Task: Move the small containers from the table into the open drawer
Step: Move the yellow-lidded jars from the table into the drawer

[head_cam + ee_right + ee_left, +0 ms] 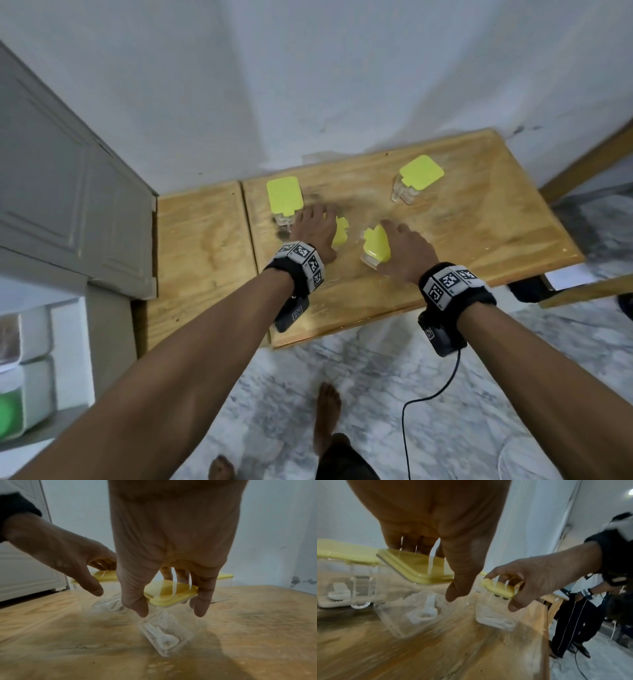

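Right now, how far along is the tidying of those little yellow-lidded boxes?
Barely begun: none looks put away. The left hand and right hand each grip a box on the table. Two more boxes wait untouched.

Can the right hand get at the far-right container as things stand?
Probably not yet: the right hand already grips a near container by its yellow lid. The far-right container stands alone on bare table, so the path looks free once the fingers let go.

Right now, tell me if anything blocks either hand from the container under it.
Nothing visible does. The left hand and right hand each already reach over a yellow-lidded container, fingers at the lid edges. The drawer is not clearly in view.
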The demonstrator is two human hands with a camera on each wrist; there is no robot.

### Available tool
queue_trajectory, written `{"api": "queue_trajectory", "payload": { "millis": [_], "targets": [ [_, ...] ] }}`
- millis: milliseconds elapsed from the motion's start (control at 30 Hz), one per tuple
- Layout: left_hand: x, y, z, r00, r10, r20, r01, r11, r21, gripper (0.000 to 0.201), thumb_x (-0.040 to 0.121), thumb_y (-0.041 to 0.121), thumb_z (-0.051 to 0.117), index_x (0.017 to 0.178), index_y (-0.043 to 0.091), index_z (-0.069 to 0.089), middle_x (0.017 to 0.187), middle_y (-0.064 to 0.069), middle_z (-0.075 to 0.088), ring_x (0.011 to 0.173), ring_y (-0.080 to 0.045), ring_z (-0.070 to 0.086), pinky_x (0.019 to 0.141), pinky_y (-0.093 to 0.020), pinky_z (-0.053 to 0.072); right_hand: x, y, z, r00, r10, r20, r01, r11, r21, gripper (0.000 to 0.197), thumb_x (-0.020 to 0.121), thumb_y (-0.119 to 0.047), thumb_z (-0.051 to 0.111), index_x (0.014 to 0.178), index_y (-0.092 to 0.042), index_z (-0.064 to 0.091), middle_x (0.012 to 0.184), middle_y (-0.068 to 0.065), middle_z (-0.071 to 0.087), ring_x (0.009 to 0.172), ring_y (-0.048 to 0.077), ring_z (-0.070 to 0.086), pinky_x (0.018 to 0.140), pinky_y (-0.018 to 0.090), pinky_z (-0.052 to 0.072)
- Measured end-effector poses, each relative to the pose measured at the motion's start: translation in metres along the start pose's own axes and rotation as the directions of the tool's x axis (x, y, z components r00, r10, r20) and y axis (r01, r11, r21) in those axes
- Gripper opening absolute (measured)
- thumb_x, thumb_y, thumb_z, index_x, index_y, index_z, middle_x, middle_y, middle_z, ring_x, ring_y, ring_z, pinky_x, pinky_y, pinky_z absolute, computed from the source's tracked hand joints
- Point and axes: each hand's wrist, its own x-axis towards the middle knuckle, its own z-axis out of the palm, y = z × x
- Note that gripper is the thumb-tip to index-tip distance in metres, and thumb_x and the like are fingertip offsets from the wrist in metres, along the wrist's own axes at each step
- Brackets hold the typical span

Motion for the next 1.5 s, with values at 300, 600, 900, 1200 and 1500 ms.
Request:
{"api": "queue_trajectory", "payload": {
  "millis": [300, 600, 900, 1200, 1500],
  "targets": [
    [-0.125, -0.039, -0.039, 0.989, -0.125, -0.077, 0.104, 0.967, -0.232, 0.082, 0.076, 0.03, 0.071, 0.143, 0.012, 0.026, 0.138, -0.015, 0.038, 0.123, -0.037, 0.043, 0.09, -0.053, 0.047, -0.071, -0.074, -0.007, 0.987, 0.026, -0.159, -0.018, 0.999, 0.051, 0.089, 0.068, -0.038, 0.076, 0.14, -0.013, 0.03, 0.125, 0.02, 0.051, 0.105, 0.04, 0.056, 0.073, 0.04, 0.044],
    [-0.296, -0.152, -0.061, 0.962, -0.174, -0.211, 0.094, 0.935, -0.342, 0.085, 0.073, 0.036, 0.073, 0.14, 0.011, 0.027, 0.13, -0.014, 0.046, 0.118, -0.036, 0.047, 0.092, -0.052, 0.047, -0.173, -0.232, 0.018, 0.961, 0.031, -0.274, 0.029, 0.977, 0.209, 0.079, 0.065, -0.037, 0.078, 0.124, -0.007, 0.034, 0.113, 0.019, 0.06, 0.101, 0.039, 0.059, 0.072, 0.039, 0.044],
    [-0.395, -0.28, -0.03, 0.916, -0.358, -0.184, 0.253, 0.868, -0.428, 0.081, 0.067, 0.037, 0.074, 0.136, 0.025, 0.033, 0.127, -0.015, 0.051, 0.114, -0.036, 0.054, 0.09, -0.045, 0.05, -0.223, -0.384, 0.059, 0.951, -0.077, -0.3, 0.167, 0.943, 0.288, 0.073, 0.066, -0.039, 0.076, 0.117, -0.009, 0.033, 0.092, 0.006, 0.057, 0.083, 0.033, 0.058, 0.064, 0.035, 0.043],
    [-0.406, -0.336, 0.005, 0.864, -0.486, -0.13, 0.363, 0.781, -0.508, 0.078, 0.07, 0.044, 0.071, 0.138, 0.03, 0.035, 0.127, -0.015, 0.055, 0.115, -0.036, 0.054, 0.09, -0.04, 0.046, -0.212, -0.465, 0.098, 0.948, -0.101, -0.303, 0.189, 0.942, 0.277, 0.073, 0.068, -0.047, 0.07, 0.121, -0.012, 0.035, 0.11, 0.016, 0.06, 0.097, 0.039, 0.06, 0.075, 0.04, 0.045],
    [-0.387, -0.361, 0.022, 0.886, -0.462, -0.029, 0.358, 0.724, -0.589, 0.089, 0.061, 0.036, 0.084, 0.138, 0.024, 0.042, 0.133, -0.013, 0.053, 0.121, -0.03, 0.051, 0.1, -0.038, 0.045, -0.188, -0.492, 0.121, 0.951, -0.075, -0.3, 0.15, 0.961, 0.233, 0.07, 0.077, -0.054, 0.067, 0.123, -0.013, 0.034, 0.117, 0.021, 0.056, 0.1, 0.043, 0.059, 0.076, 0.043, 0.045]
  ]
}}
